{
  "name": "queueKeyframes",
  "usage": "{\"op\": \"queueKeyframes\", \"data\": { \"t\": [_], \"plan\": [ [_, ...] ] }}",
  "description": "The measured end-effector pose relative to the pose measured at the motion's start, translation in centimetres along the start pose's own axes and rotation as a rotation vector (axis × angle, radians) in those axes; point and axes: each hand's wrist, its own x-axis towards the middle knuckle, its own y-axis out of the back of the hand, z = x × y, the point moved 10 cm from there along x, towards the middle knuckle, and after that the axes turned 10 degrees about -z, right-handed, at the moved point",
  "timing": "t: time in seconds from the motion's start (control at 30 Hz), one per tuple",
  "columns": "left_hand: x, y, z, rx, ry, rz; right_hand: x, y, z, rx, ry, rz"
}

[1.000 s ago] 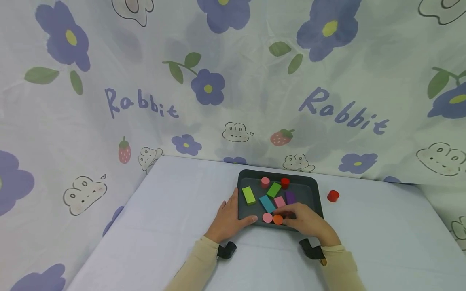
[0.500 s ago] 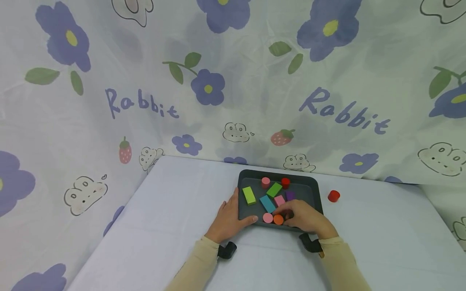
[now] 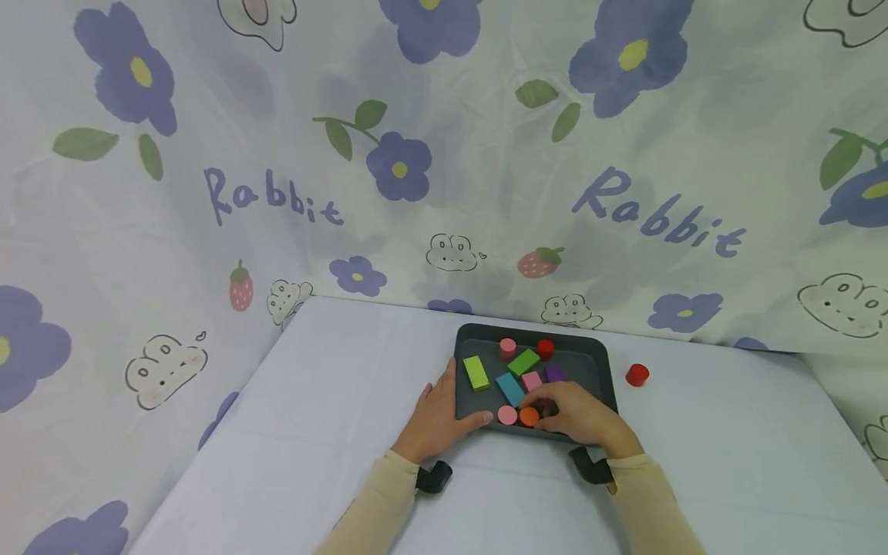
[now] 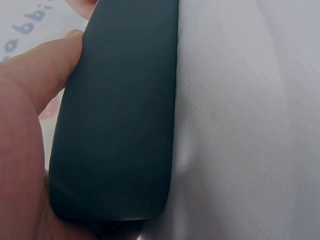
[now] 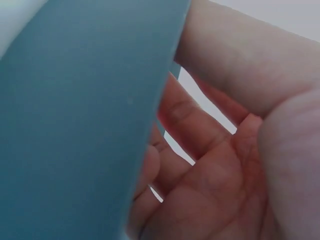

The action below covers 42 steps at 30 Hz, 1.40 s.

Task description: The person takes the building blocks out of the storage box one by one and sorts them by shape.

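A dark grey tray [image 3: 602,378] holds several coloured blocks and cylinders. My left hand [image 3: 435,416] rests against its front left corner, fingers straight along the left side and thumb [image 4: 55,60] at the front rim. Inside the tray, my right hand [image 3: 583,415] has bent fingers and pinches an orange cylinder [image 3: 529,417] between index finger and thumb. A pink cylinder [image 3: 507,415] stands just left of it. Behind the fingertips lie a blue block [image 3: 509,389] and a pink block [image 3: 531,381]. The right palm is hidden from above; the right wrist view shows the tray's outer wall [image 5: 85,125].
Farther back in the tray are a lime block [image 3: 476,373], a green block [image 3: 523,362], a purple block [image 3: 554,373], a pink cylinder [image 3: 508,348] and a red cylinder [image 3: 545,349]. Another red cylinder [image 3: 637,375] stands on the white table right of the tray.
The orange cylinder and the pink one beside it have shifted slightly left, along with my right fingertips. My left hand and the tray stay in place.
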Motion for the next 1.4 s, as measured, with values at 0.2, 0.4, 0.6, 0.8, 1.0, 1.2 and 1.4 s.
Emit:
{"op": "queueKeyframes", "data": {
  "t": [0.2, 0.4, 0.6, 0.8, 1.0, 1.2, 1.4],
  "plan": [
    [0.1, -0.1, 0.0, 0.008, -0.003, 0.001, -0.4, 0.2, 0.8, -0.002, -0.054, 0.041],
    [0.2, -0.1, 0.1, 0.006, -0.005, 0.0, -0.7, 0.5, 1.3, -0.007, -0.083, 0.091],
    [0.3, -0.1, 0.1, 0.007, 0.004, 0.002, -1.1, 1.1, 1.2, -0.01, -0.073, 0.152],
    [0.3, 0.1, -0.1, 0.016, 0.01, 0.005, -1.1, 1.2, 1.1, -0.003, -0.044, 0.184],
    [0.2, 0.0, -0.2, 0.017, 0.007, -0.003, -1.5, 1.6, 1.5, -0.003, -0.07, 0.22],
    [0.0, -0.1, -0.1, 0.006, -0.001, -0.006, -2.0, 2.4, 1.8, -0.014, -0.074, 0.27],
    [0.1, -0.2, -0.2, 0.01, 0.002, 0.0, -2.4, 3.0, 2.2, -0.003, -0.085, 0.291]
  ]
}}
